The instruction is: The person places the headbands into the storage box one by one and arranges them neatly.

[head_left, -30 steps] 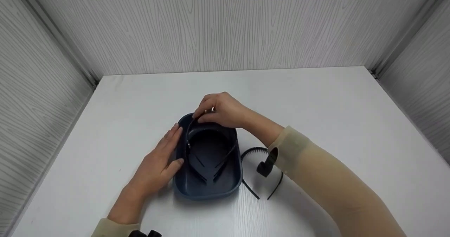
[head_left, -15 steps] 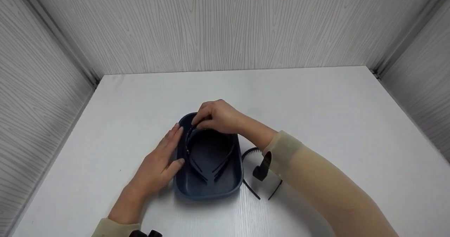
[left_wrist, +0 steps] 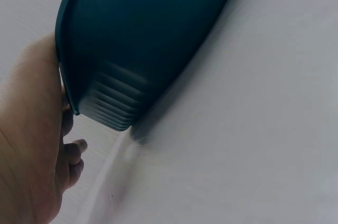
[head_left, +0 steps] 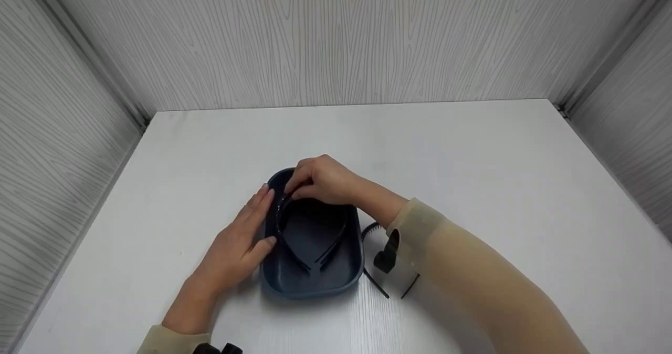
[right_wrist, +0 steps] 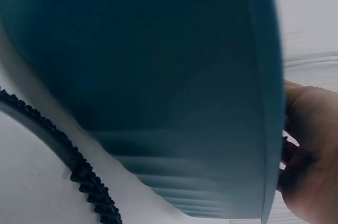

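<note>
A dark blue oval-ended tub [head_left: 310, 293] stands on the table, its ribbed outer wall [left_wrist: 119, 94] large in the left wrist view. My left hand [head_left: 231, 251] lies along the tub's left side, fingers fairly straight at the rim and thumb over the edge. Inside the tub, my right hand [head_left: 326, 179] pinches the top of a black headband [head_left: 280, 220] between thumb and fingers. Doubled tips near the tub's front end show another black headband [head_left: 300, 263] lying close beneath it. In the right wrist view the tub wall hides most of the right fingers.
A toothed black headband [head_left: 376, 283] lies on the white table [head_left: 472, 154] right beside the tub, partly covered by the right forearm. Its teeth [right_wrist: 92, 192] show in the right wrist view. Wood-grain panels [head_left: 336, 44] close off the back and sides.
My right hand has moved down and toward me in the tub, bringing the pinched headband lower onto the other one. The left hand and tub stay practically in place.
</note>
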A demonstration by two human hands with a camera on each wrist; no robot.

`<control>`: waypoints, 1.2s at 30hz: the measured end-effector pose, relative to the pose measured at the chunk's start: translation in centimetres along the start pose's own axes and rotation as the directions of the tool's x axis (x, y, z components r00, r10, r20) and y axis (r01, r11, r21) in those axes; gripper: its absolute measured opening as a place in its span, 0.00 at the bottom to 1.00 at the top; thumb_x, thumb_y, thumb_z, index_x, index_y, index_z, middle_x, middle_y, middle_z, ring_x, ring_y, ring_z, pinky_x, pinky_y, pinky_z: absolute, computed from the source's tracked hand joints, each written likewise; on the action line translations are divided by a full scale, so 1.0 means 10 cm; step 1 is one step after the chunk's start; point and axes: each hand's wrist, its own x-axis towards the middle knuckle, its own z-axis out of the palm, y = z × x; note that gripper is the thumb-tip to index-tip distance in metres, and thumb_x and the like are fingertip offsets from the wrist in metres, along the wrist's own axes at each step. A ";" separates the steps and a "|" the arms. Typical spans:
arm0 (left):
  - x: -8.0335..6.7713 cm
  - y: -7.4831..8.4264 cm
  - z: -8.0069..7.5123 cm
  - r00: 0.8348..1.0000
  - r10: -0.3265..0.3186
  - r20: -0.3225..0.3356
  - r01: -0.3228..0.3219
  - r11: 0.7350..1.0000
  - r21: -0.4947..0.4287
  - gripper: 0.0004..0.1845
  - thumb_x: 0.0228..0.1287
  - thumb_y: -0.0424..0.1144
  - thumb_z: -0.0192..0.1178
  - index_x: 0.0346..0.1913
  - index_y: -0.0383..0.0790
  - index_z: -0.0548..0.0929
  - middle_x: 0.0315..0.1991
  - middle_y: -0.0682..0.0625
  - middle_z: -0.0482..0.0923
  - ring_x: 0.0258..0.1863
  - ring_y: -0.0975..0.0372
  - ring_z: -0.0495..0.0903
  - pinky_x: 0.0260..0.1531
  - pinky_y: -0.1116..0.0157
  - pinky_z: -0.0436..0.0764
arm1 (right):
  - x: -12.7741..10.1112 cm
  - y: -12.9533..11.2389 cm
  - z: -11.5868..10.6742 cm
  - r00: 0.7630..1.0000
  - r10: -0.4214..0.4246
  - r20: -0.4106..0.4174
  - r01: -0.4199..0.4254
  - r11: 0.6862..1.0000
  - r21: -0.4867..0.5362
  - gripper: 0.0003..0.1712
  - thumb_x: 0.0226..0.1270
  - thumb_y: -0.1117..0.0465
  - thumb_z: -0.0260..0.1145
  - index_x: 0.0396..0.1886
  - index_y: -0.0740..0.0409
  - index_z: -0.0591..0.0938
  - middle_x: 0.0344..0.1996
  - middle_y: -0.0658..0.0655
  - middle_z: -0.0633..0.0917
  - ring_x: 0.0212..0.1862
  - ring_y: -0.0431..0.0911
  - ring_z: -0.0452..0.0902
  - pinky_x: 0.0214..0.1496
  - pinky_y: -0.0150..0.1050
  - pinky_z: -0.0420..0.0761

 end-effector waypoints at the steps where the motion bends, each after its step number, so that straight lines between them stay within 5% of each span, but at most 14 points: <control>1: 0.00 0.00 0.00 1.000 0.003 0.000 -0.003 1.000 -0.003 0.44 0.74 0.41 0.58 0.88 0.50 0.51 0.87 0.54 0.46 0.85 0.59 0.48 0.78 0.51 0.60 | 0.00 0.00 0.01 1.000 0.003 0.000 -0.003 1.000 0.001 0.10 0.72 0.62 0.74 0.50 0.54 0.94 0.44 0.52 0.90 0.50 0.43 0.85 0.55 0.32 0.81; 36: 0.01 -0.01 0.01 1.000 0.017 -0.007 -0.017 1.000 0.008 0.43 0.74 0.42 0.58 0.88 0.49 0.51 0.87 0.54 0.46 0.84 0.59 0.49 0.76 0.47 0.62 | 0.06 0.04 0.11 0.998 0.035 0.060 -0.036 0.999 0.012 0.11 0.72 0.61 0.74 0.51 0.53 0.94 0.48 0.51 0.90 0.55 0.43 0.84 0.59 0.33 0.79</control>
